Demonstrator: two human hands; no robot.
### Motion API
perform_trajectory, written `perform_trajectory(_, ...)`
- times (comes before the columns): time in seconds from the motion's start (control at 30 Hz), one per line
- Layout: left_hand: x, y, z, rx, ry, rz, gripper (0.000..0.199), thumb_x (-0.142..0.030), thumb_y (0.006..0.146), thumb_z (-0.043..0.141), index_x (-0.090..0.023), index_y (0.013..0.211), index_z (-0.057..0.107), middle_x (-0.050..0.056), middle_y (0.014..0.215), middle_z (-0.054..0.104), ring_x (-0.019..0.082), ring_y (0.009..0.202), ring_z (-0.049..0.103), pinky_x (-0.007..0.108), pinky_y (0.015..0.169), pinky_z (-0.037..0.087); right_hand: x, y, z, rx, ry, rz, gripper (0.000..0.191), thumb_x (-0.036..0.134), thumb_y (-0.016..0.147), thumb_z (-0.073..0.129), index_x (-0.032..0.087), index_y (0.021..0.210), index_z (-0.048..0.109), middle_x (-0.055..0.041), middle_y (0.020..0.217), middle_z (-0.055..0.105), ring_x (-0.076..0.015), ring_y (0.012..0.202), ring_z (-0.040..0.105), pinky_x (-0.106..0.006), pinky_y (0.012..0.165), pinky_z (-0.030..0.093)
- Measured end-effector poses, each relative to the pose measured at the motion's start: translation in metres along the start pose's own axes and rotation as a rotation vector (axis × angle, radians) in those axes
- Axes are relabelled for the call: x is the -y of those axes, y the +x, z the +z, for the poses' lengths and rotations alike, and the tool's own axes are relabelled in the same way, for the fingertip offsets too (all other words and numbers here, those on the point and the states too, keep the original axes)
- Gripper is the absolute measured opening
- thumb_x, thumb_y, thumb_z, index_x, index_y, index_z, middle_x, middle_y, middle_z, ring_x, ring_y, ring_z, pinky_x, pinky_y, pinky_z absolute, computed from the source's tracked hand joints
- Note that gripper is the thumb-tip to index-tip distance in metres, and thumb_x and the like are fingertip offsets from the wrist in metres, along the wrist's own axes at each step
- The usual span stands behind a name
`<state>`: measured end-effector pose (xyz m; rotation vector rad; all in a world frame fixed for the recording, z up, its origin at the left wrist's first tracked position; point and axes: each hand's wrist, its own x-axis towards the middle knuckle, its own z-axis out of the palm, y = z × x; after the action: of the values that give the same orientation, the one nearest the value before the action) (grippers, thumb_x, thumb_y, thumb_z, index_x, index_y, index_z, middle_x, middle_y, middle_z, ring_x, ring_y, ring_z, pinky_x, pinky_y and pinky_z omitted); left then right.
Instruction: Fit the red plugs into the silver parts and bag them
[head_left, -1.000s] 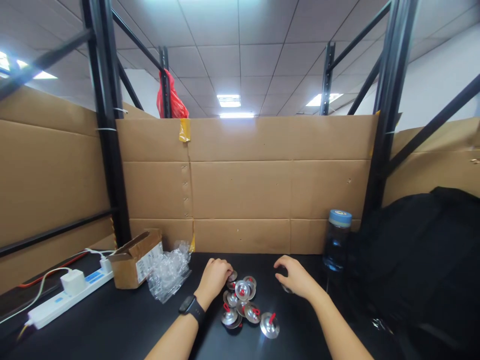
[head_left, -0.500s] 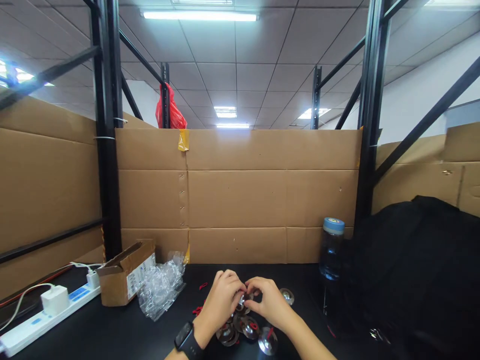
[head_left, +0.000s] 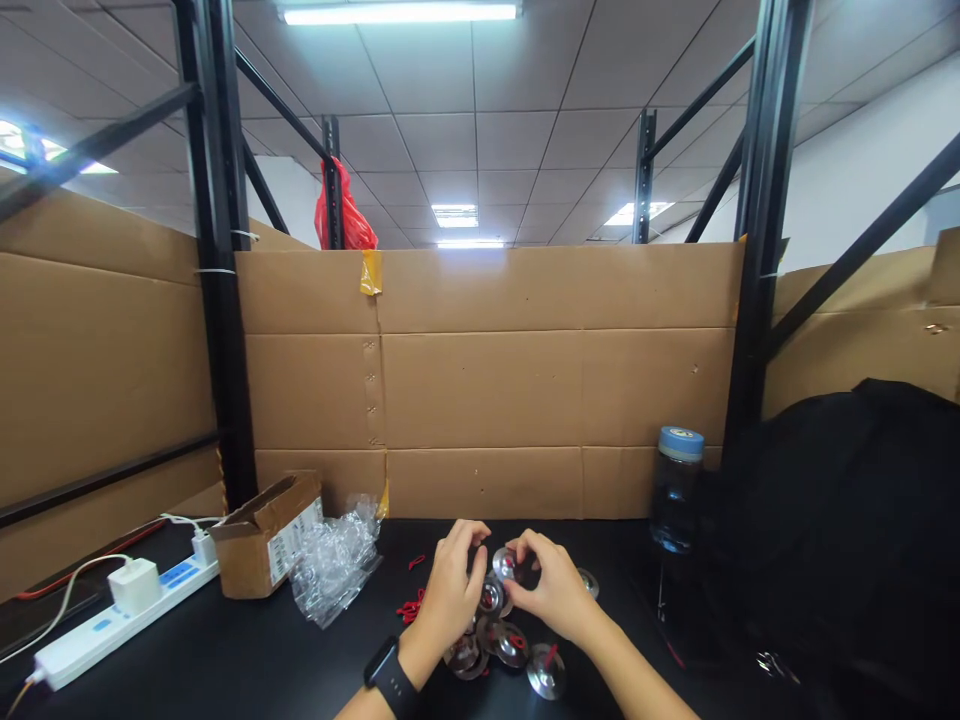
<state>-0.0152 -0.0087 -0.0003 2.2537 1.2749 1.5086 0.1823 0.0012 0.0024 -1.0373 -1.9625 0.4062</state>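
Observation:
My right hand (head_left: 553, 590) pinches the edge of a small shiny round disc (head_left: 505, 563) that has a bit of red at its centre. Beside it, my left hand (head_left: 454, 572) has its thumb and fingers apart, with nothing visible between them. Beneath the hands lies a loose pile of similar discs (head_left: 512, 646), several with red cord on them. One disc (head_left: 547, 671) rests apart at the front, and another (head_left: 589, 582) is partly hidden behind my right hand. Red cords (head_left: 410, 607) lie bunched to the left of my left hand, and a short red piece (head_left: 416, 562) sits farther back.
A crumpled clear plastic bag (head_left: 335, 562) leans by an opened cardboard box (head_left: 268, 537) on the left. Nearby is a white power strip (head_left: 120, 622) with plugs. To the right stand a blue-capped bottle (head_left: 676, 490) and a large black cloth-like heap (head_left: 847, 540). Cardboard walls (head_left: 480, 390) enclose the black table.
My hands have moved apart; the left fingers have opened away from the disc, which stays in my right hand. The camera view has shifted slightly.

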Motion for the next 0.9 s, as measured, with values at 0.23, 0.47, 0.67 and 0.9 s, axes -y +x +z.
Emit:
perform_trajectory(0.23,0.004,-0.002,0.005,0.145,-0.091,-0.031,0.014,-0.031,0.092,0.061,-0.021,0.098,0.068,0.006,0.099,0.070,0.023,0.096,0.063,0.032,0.087,0.045,-0.004,0.005,0.007,-0.025,0.512,0.114,0.037,0.043,0.077,0.076,0.022,0.083,0.046,-0.0092,0.102,0.074,-0.0225,0.089,0.071,-0.028,0.064,0.052)
perform_trajectory(0.47,-0.001,-0.001,0.001,0.182,-0.105,0.025,0.010,-0.025,0.092,0.057,-0.019,0.088,0.065,0.005,0.089,0.067,0.020,0.088,0.062,0.030,0.081,0.043,0.008,-0.001,0.003,0.095,0.636,0.166,0.054,0.042,0.069,0.086,0.024,0.100,0.046,-0.0075,0.102,0.075,-0.0215,0.085,0.073,-0.035,0.076,0.058)
perform_trajectory(0.67,0.002,-0.004,0.002,0.245,-0.002,0.020,0.005,-0.016,0.086,0.057,-0.020,0.084,0.059,0.002,0.086,0.065,0.018,0.082,0.058,0.028,0.077,0.040,0.005,-0.004,0.011,0.113,0.649,0.146,0.051,0.028,0.070,0.083,0.025,0.108,0.050,-0.0047,0.101,0.072,-0.0182,0.082,0.071,-0.031,0.072,0.057)
perform_trajectory(0.9,0.010,0.006,-0.015,0.271,0.139,0.028,0.009,-0.021,0.088,0.053,-0.020,0.081,0.059,0.002,0.083,0.066,0.018,0.078,0.059,0.028,0.076,0.039,-0.001,0.005,0.000,-0.040,0.452,0.138,0.033,0.024,0.067,0.075,0.023,0.095,0.057,-0.0012,0.089,0.069,-0.0148,0.071,0.067,-0.028,0.067,0.055)
